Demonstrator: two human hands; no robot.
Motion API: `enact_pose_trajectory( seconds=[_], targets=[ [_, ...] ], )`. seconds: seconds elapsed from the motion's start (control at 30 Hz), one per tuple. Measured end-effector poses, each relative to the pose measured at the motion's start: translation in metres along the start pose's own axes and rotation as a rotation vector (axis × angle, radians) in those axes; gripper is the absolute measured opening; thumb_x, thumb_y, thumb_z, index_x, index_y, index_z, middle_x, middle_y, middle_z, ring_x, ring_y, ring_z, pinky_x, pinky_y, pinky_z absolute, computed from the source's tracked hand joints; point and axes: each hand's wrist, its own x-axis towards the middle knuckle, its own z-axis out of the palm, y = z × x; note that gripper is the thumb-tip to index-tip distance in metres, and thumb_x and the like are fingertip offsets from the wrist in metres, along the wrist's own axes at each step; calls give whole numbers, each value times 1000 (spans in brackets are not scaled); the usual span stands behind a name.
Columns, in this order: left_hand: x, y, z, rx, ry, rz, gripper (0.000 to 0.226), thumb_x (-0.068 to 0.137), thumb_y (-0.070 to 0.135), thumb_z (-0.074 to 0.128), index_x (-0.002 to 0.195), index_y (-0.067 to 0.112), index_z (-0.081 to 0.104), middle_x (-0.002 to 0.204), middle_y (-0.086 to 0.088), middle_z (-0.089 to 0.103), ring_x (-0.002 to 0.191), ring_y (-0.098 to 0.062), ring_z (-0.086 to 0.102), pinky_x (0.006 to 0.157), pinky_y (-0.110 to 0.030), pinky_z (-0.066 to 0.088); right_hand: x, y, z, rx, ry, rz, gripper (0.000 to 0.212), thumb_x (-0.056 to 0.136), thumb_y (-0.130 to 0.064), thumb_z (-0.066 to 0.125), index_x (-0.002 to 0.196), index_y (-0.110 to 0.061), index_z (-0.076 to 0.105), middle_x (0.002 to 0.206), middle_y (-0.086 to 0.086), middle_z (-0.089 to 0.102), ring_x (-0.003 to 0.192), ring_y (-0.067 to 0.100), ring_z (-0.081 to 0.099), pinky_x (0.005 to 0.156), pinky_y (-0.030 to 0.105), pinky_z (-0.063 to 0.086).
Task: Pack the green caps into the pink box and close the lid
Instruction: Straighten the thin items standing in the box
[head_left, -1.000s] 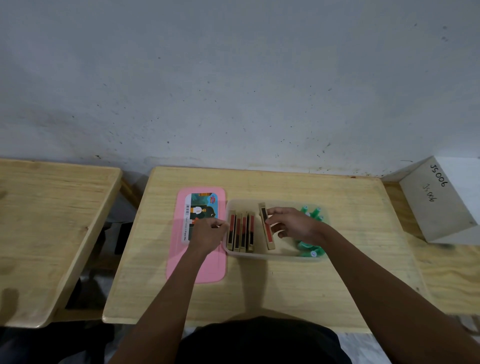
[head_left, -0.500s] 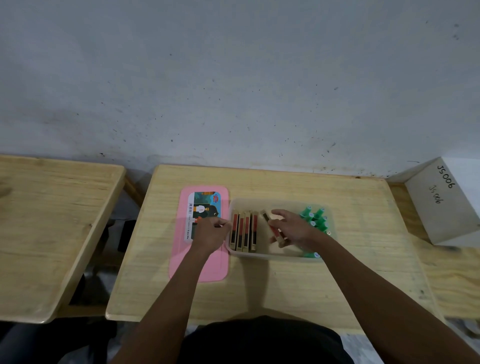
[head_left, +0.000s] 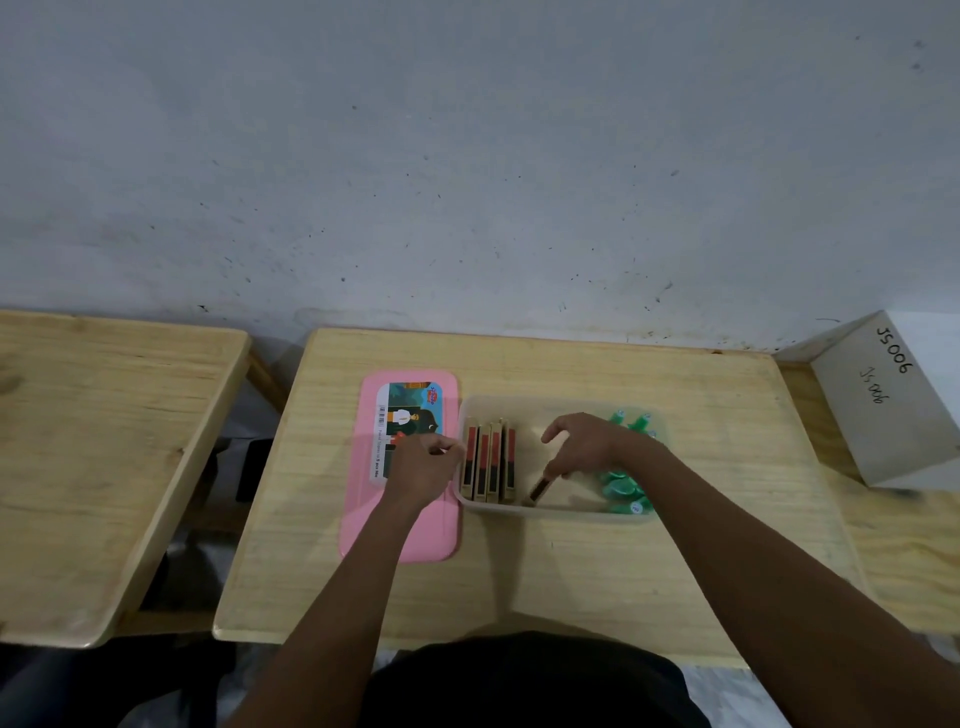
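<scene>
A clear plastic box (head_left: 550, 512) stands on the wooden table (head_left: 571, 571). Its pink lid (head_left: 400, 525) lies flat to the left, label up. Inside the box, several brown-and-red flat packs (head_left: 488, 462) stand in a row at the left end. Several green caps (head_left: 623, 491) are piled at the right end, partly hidden by my right arm. My right hand (head_left: 584, 441) is inside the box, holding one more brown pack (head_left: 540, 488) tilted. My left hand (head_left: 423, 462) rests at the box's left rim with fingers curled; nothing is visible in it.
A second wooden table (head_left: 104, 457) stands to the left across a gap. A white carton (head_left: 893, 400) marked JS006 sits at the right, beside a grey wall behind the tables.
My right hand has moved the brown pack from standing next to the row to a tilted position lower in the box's middle. More green caps show at the far right. My left hand stays put.
</scene>
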Motion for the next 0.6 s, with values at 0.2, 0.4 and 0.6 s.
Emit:
enact_pose_trajectory(
  seconds=[0.2, 0.4, 0.6],
  targets=[
    [0, -1, 0, -7, 6, -8, 21, 89, 18, 64, 105, 7, 72, 88, -1, 66, 89, -21, 65, 89, -46, 56, 23, -6, 38, 335, 273, 58, 65, 73, -16, 82, 126, -15, 45, 99, 14, 68, 82, 24, 66, 73, 38, 57],
    [2, -2, 0, 1, -2, 4, 21, 89, 18, 64, 105, 7, 72, 87, -1, 67, 86, -19, 65, 88, -44, 56, 26, -9, 49, 330, 281, -10, 41, 86, -14, 69, 125, -6, 58, 106, 12, 69, 90, 20, 61, 84, 37, 52],
    [1, -2, 0, -9, -4, -5, 22, 89, 19, 64, 106, 7, 71, 89, -1, 66, 90, -21, 65, 88, -44, 56, 24, -8, 43, 219, 210, -43, 40, 88, -17, 67, 126, -9, 57, 93, 1, 64, 75, 10, 57, 61, 20, 43]
  ],
)
